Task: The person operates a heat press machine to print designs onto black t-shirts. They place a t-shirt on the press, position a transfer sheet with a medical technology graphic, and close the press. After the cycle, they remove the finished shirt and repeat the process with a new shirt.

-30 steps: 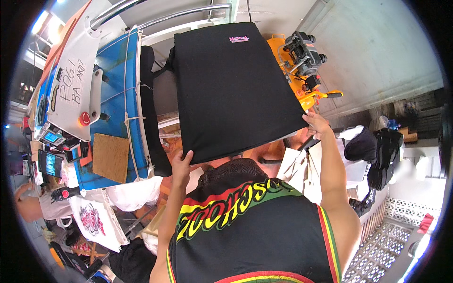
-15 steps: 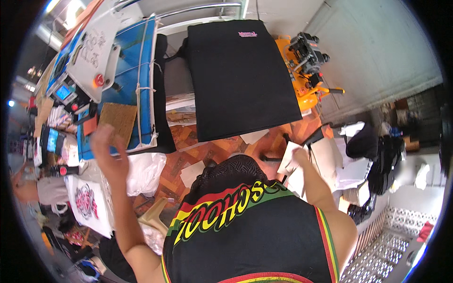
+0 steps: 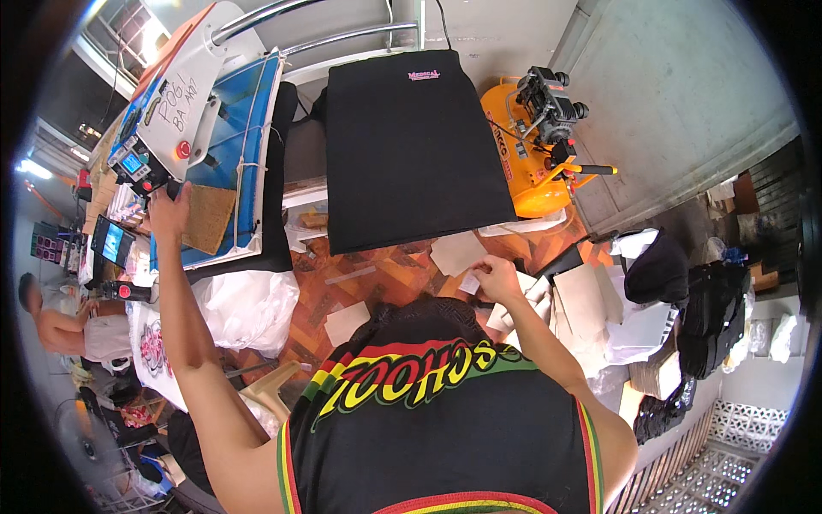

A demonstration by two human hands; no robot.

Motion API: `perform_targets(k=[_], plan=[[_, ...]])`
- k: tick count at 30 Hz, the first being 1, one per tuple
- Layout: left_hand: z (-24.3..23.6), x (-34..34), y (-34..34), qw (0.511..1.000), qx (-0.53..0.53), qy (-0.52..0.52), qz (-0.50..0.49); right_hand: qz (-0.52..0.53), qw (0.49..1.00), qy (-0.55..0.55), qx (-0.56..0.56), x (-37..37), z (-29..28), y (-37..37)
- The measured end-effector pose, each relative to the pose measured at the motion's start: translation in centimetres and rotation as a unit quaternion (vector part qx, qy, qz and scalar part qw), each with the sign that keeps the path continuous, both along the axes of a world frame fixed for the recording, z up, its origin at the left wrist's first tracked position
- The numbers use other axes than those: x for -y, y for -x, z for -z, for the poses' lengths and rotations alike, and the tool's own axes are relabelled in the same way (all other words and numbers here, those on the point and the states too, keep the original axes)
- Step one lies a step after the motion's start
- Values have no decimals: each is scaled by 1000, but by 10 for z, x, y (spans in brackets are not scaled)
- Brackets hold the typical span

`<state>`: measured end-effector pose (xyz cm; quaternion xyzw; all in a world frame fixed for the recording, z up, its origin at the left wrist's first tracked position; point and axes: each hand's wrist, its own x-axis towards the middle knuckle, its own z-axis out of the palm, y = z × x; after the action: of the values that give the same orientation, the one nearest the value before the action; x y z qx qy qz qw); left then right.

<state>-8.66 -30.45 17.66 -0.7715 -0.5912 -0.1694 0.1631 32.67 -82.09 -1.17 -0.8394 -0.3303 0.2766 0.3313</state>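
Observation:
To the left, my left hand (image 3: 169,210) is closed around the black handle (image 3: 174,188) of a blue and white heat press (image 3: 224,163), beside its control box. The fingers hide most of the handle. A brown board (image 3: 211,214) lies on the blue press head next to that hand. My right hand (image 3: 498,278) is in front of my chest with its fingers pinched, and a small whitish piece of paper (image 3: 469,283) shows at the fingertips. Ahead of me a black cloth garment (image 3: 415,154) with a small pink print lies flat and smooth on a platen.
A yellow air compressor (image 3: 535,171) stands beyond the garment to the right. Stacked paper sheets (image 3: 582,300) and black clothes (image 3: 715,317) are at the right. White plastic bags (image 3: 248,308) sit below the press. Another person (image 3: 68,321) is at the far left.
My left hand has moved from over the brown board onto the handle. My right hand has come leftward from the paper sheets toward my chest. The view has shifted slightly.

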Motion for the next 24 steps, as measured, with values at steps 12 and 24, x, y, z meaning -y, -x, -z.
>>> perform_targets(k=[12, 24], plan=[[-38, 204, -83, 909, 173, 72, 373, -238, 889, -379, -96, -139, -152, 101], [107, 81, 218, 686, 718, 57, -101, -152, 845, -507, 76, -238, -179, 131]])
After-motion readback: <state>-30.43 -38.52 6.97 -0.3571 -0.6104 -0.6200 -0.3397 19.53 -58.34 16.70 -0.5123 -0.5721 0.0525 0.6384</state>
